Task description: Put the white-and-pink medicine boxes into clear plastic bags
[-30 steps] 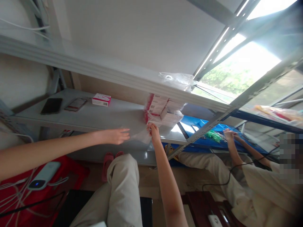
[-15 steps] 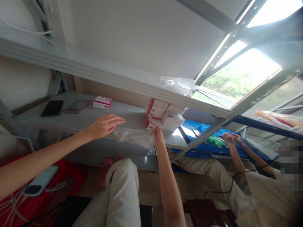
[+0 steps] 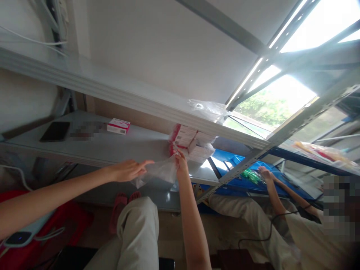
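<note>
A clear plastic bag [image 3: 161,170] stretches below the shelf edge between my two hands. My right hand [image 3: 181,163] is closed on its right end, right in front of several pink-and-white boxes [image 3: 185,135] in clear wrapping. My left hand [image 3: 131,170] is at the bag's left end, index finger stretched out and the other fingers loosely bent; whether it touches the film is hard to tell. A single pink-and-white box [image 3: 118,126] rests farther left on the grey shelf [image 3: 135,146].
A dark phone [image 3: 55,131] lies at the shelf's left end, beside a blurred patch. Clear plastic [image 3: 208,108] lies on the upper shelf [image 3: 126,98]. To the right, a co-worker's hands [image 3: 266,173] are by green packets [image 3: 251,176] in a blue tray. A red stool [image 3: 80,221] stands lower left.
My left hand has moved down and right to the bag's left end, its index finger now pointing out. My right hand keeps hold of the bag. The whole view has shifted slightly.
</note>
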`<state>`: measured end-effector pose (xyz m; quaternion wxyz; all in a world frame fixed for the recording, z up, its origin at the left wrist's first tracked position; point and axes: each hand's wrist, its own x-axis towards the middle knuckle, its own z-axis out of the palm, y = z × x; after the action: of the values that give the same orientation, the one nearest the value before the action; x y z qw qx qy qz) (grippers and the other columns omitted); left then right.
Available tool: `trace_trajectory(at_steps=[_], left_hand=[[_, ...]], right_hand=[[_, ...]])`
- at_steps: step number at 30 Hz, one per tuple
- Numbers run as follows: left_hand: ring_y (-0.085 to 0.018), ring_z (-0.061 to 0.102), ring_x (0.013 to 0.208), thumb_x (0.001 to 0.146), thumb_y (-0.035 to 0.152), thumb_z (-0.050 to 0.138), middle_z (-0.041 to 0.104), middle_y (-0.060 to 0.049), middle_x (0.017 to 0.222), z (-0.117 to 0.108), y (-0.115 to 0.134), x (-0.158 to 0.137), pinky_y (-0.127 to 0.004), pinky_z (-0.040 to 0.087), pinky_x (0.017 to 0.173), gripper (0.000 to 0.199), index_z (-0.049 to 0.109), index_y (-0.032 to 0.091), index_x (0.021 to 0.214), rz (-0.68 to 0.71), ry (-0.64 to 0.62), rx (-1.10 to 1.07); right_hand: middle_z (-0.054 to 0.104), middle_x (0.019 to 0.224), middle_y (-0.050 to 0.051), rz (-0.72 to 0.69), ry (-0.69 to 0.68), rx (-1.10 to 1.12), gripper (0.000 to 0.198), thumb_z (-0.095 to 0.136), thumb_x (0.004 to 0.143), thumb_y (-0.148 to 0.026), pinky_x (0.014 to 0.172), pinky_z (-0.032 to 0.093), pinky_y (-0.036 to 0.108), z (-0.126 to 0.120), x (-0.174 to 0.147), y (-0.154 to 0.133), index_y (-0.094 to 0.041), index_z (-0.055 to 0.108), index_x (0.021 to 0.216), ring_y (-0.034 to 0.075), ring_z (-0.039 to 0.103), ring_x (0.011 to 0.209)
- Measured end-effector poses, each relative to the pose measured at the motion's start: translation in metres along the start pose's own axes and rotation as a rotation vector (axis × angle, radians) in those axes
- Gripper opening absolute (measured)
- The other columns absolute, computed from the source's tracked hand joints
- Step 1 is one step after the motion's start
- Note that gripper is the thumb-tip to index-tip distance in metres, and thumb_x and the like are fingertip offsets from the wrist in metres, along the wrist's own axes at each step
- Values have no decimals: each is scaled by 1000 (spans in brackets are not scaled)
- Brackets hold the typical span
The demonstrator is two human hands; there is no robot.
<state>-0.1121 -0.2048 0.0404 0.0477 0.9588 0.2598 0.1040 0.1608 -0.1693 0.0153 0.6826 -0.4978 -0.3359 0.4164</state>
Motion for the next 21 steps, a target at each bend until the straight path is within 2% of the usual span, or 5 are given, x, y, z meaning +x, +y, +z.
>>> trace_trajectory(at_steps=[2, 5, 8, 12, 21], left_hand=[[-19, 67, 66, 99, 22, 35, 69, -3, 71, 1, -14, -8, -23, 41, 63, 41, 42, 19, 139, 32, 5, 19], [-19, 62, 54, 88, 10, 42, 63, -5, 57, 4, -38, -13, -25, 41, 60, 30, 71, 17, 91, 82, -32, 131], [-21, 62, 61, 78, 6, 47, 63, -8, 58, 1, -57, -14, -29, 42, 69, 29, 64, 17, 57, 95, 35, 150], [-20, 62, 74, 80, 10, 51, 66, -6, 63, -13, -64, -15, -29, 38, 80, 25, 68, 19, 66, 118, 84, 118], [-15, 56, 71, 80, 34, 66, 65, -1, 66, -34, -68, -11, -25, 34, 75, 21, 72, 24, 63, 73, 15, -74]], right_hand=[[69, 72, -3, 67, 2, 46, 34, 62, 51, -18, 34, 20, 16, -4, 3, -2, -21, 59, 85, 3, 30, 36], [67, 69, -7, 163, -68, 90, 38, 64, 49, -13, 33, 19, 14, -7, 3, -5, -22, 58, 86, 1, 26, 34], [63, 65, -9, 210, -169, 60, 37, 66, 50, -11, 32, 19, 12, -5, 1, -6, -21, 58, 84, 0, 28, 34], [63, 64, -8, 227, -212, 38, 32, 67, 53, -12, 32, 19, 13, -3, -3, -9, -19, 59, 84, 0, 29, 34], [59, 63, -7, 205, -238, 58, 33, 64, 53, -14, 38, 19, 15, -1, -3, -16, -20, 60, 86, 2, 33, 39]])
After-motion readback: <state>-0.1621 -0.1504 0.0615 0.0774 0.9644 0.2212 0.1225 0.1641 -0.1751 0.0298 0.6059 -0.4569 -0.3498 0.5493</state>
